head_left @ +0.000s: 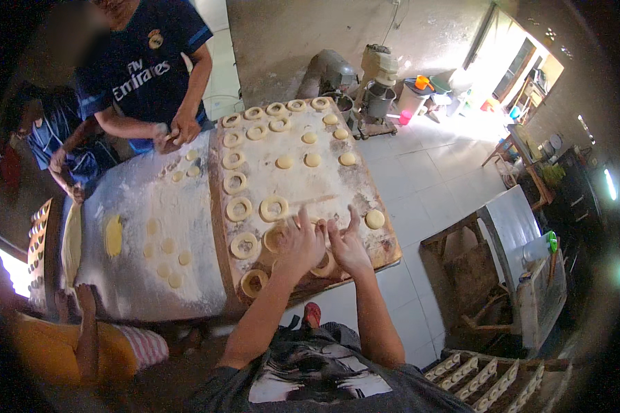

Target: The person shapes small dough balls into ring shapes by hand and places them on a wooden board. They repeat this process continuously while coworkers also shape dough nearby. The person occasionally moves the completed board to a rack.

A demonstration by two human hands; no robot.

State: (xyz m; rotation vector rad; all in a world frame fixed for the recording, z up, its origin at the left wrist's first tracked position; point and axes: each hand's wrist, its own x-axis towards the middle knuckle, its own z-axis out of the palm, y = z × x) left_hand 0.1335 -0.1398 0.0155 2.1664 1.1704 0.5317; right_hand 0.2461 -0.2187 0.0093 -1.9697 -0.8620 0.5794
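Observation:
My left hand (303,242) and my right hand (349,249) are close together over the near right part of a floured wooden board (310,186). Their fingers are stretched out and apart. Whether a bit of dough sits between them I cannot make out. Partly behind my left hand lies a dough ring (274,239); another ring (324,266) shows below the hands. Several more rings line the board's left side, among them a ring (244,245) and a near-corner ring (254,282). To the right of my right hand rests a round dough ball (375,219).
Left of the board, a floured metal table (138,220) carries dough rounds (168,245) and a flat yellow piece (114,235). Co-workers stand around it; one in a dark shirt (145,69) works opposite. Mixers (379,89) stand by the wall. Right are a wooden-framed stand (510,220) and racks (475,378).

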